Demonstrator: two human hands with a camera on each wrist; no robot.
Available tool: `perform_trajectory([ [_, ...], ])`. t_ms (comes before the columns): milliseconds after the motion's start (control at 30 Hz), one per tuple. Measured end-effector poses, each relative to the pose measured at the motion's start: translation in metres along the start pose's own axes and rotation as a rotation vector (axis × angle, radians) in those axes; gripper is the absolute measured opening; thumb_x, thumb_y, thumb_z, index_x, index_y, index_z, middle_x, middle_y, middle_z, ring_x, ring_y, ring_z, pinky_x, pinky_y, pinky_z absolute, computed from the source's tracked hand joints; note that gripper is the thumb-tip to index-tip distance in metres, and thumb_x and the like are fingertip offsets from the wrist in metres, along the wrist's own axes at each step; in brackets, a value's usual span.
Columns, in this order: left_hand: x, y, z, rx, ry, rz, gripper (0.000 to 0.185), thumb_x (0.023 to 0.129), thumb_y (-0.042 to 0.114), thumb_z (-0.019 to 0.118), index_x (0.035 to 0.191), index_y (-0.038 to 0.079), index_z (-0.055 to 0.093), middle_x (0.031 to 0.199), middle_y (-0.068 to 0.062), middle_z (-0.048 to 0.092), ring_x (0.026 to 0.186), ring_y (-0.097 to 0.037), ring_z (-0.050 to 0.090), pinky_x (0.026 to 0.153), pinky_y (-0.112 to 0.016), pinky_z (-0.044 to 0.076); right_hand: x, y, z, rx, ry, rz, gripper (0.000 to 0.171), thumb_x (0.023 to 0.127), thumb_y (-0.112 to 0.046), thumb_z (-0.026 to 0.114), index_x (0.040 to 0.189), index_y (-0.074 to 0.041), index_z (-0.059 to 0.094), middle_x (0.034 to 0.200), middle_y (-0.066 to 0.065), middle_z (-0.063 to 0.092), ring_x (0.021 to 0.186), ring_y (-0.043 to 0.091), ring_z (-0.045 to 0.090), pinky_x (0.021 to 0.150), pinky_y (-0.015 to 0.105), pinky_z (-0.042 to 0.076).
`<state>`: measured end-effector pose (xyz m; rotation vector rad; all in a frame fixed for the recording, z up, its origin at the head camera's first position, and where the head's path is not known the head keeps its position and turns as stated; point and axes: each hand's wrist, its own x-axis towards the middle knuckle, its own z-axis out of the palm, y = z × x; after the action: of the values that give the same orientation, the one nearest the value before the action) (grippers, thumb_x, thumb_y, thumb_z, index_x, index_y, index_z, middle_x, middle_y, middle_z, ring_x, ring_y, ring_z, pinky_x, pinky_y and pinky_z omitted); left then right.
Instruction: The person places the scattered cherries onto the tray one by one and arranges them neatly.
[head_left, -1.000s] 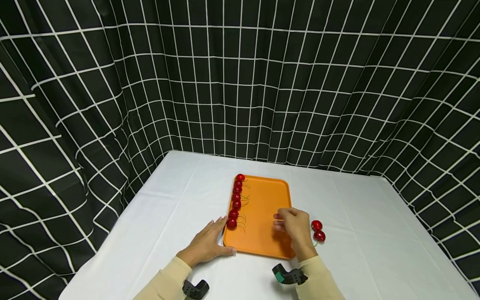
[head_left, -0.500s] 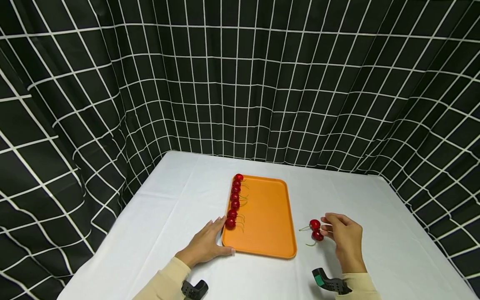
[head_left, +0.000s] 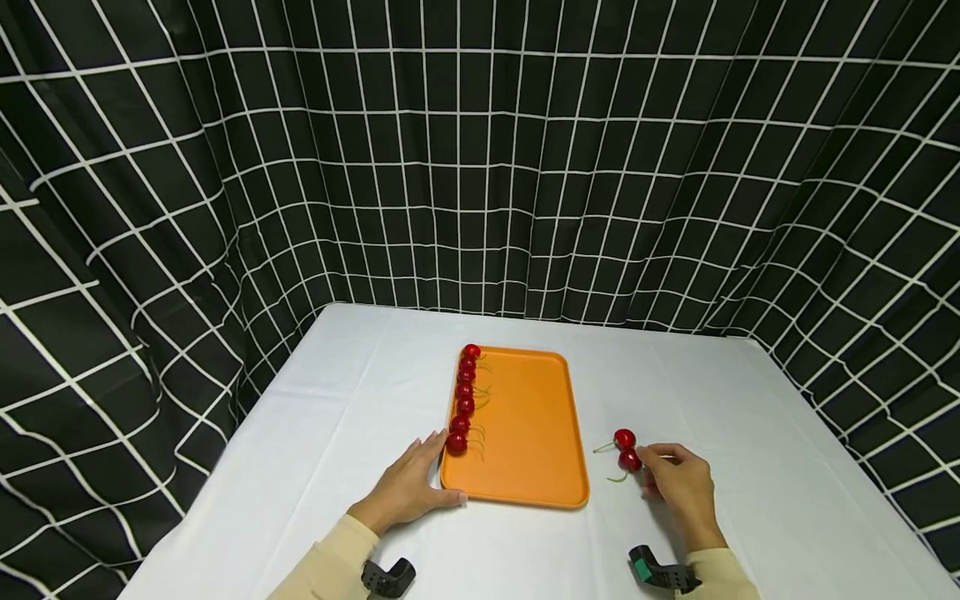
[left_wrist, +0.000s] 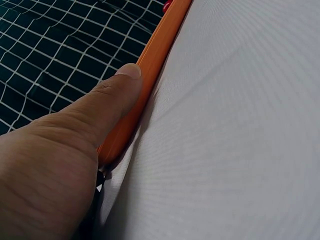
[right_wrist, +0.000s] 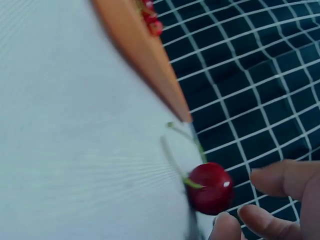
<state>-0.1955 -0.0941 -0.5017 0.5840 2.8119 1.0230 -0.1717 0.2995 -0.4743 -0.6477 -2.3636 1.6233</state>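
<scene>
An orange tray (head_left: 525, 433) lies on the white tablecloth, with several red cherries (head_left: 465, 406) in a row along its left edge, green stems pointing right. My left hand (head_left: 408, 487) rests at the tray's near left corner, fingers by the left rim; in the left wrist view the thumb (left_wrist: 120, 90) presses along the tray's rim (left_wrist: 155, 60). Right of the tray lie two more cherries, a farther one (head_left: 624, 438) and a nearer one (head_left: 630, 460). Beside the nearer cherry is my right hand (head_left: 681, 487). In the right wrist view its thumb and fingers are spread apart, next to a cherry (right_wrist: 210, 187).
A black curtain (head_left: 510, 167) with white grid lines surrounds the table at the back and sides. White tablecloth (head_left: 360, 392) extends around the tray. Each wrist wears a black band with a small device (head_left: 660, 571).
My right hand has moved from over the tray to the right side of the two loose cherries, then slightly nearer to me. The left hand stays at the tray's corner. The view shifts slightly.
</scene>
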Motion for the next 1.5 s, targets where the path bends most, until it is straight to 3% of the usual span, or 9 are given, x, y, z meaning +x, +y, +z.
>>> perform_trajectory([
  [200, 0.0, 0.001, 0.0, 0.005, -0.001, -0.002, 0.11, 0.07, 0.064, 0.075, 0.152, 0.008, 0.028, 0.153, -0.016, 0.03, 0.139, -0.042, 0.023, 0.111, -0.056, 0.023, 0.001, 0.006, 0.005, -0.256, -0.02, -0.067, 0.046, 0.083, -0.039, 0.074, 0.107, -0.001, 0.064, 0.08, 0.005, 0.064, 0.059, 0.015, 0.058, 0.048, 0.027, 0.047],
  [367, 0.0, 0.002, -0.001, 0.009, 0.0, -0.005, 0.11, 0.07, 0.063, 0.076, 0.152, 0.008, 0.028, 0.153, -0.016, 0.031, 0.138, -0.042, 0.024, 0.111, -0.056, 0.023, 0.003, 0.006, 0.007, -0.29, -0.016, -0.127, 0.041, 0.083, -0.037, 0.075, 0.104, -0.003, 0.068, 0.084, 0.004, 0.067, 0.066, 0.017, 0.059, 0.053, 0.027, 0.045],
  [567, 0.001, 0.001, 0.0, 0.006, 0.006, -0.009, 0.11, 0.069, 0.063, 0.076, 0.152, 0.009, 0.029, 0.152, -0.016, 0.031, 0.138, -0.043, 0.024, 0.11, -0.057, 0.024, 0.001, 0.005, 0.007, -0.312, -0.051, -0.226, 0.033, 0.088, -0.024, 0.07, 0.113, -0.002, 0.071, 0.098, 0.016, 0.069, 0.095, 0.033, 0.06, 0.064, 0.03, 0.045],
  [733, 0.001, 0.0, 0.002, 0.003, 0.01, -0.004, 0.11, 0.069, 0.065, 0.075, 0.152, 0.008, 0.029, 0.152, -0.017, 0.031, 0.138, -0.043, 0.024, 0.11, -0.057, 0.024, 0.001, 0.005, 0.008, -0.329, -0.06, -0.257, 0.031, 0.087, -0.022, 0.072, 0.111, -0.003, 0.07, 0.091, 0.01, 0.069, 0.086, 0.028, 0.061, 0.061, 0.029, 0.046],
  [933, 0.0, 0.0, 0.003, -0.003, 0.013, 0.004, 0.111, 0.068, 0.065, 0.074, 0.152, 0.007, 0.03, 0.151, -0.018, 0.031, 0.137, -0.046, 0.025, 0.108, -0.06, 0.025, 0.0, 0.008, 0.007, -0.386, -0.076, -0.313, 0.027, 0.088, -0.026, 0.072, 0.107, -0.006, 0.073, 0.09, 0.008, 0.07, 0.084, 0.026, 0.063, 0.066, 0.033, 0.048],
  [1200, -0.001, 0.0, 0.003, -0.015, 0.013, -0.005, 0.111, 0.068, 0.065, 0.075, 0.152, 0.007, 0.03, 0.152, -0.018, 0.031, 0.137, -0.046, 0.024, 0.109, -0.06, 0.024, 0.001, 0.01, 0.011, -0.382, -0.125, -0.404, 0.024, 0.088, -0.011, 0.07, 0.112, -0.007, 0.072, 0.081, 0.005, 0.065, 0.071, 0.02, 0.054, 0.059, 0.03, 0.044],
  [1400, -0.001, -0.002, 0.003, -0.015, 0.011, 0.001, 0.111, 0.069, 0.066, 0.074, 0.152, 0.008, 0.029, 0.152, -0.018, 0.031, 0.137, -0.045, 0.024, 0.109, -0.059, 0.024, 0.001, 0.011, 0.012, -0.32, -0.053, -0.35, 0.015, 0.087, -0.007, 0.07, 0.101, -0.003, 0.074, 0.084, 0.006, 0.068, 0.077, 0.02, 0.057, 0.063, 0.025, 0.048],
  [1500, 0.0, -0.002, 0.002, -0.009, 0.011, 0.005, 0.111, 0.069, 0.066, 0.074, 0.152, 0.008, 0.029, 0.152, -0.017, 0.03, 0.138, -0.043, 0.023, 0.11, -0.057, 0.023, 0.001, 0.008, 0.012, -0.232, -0.057, -0.296, 0.013, 0.087, -0.01, 0.071, 0.097, -0.001, 0.072, 0.082, 0.007, 0.067, 0.071, 0.018, 0.056, 0.054, 0.022, 0.047],
])
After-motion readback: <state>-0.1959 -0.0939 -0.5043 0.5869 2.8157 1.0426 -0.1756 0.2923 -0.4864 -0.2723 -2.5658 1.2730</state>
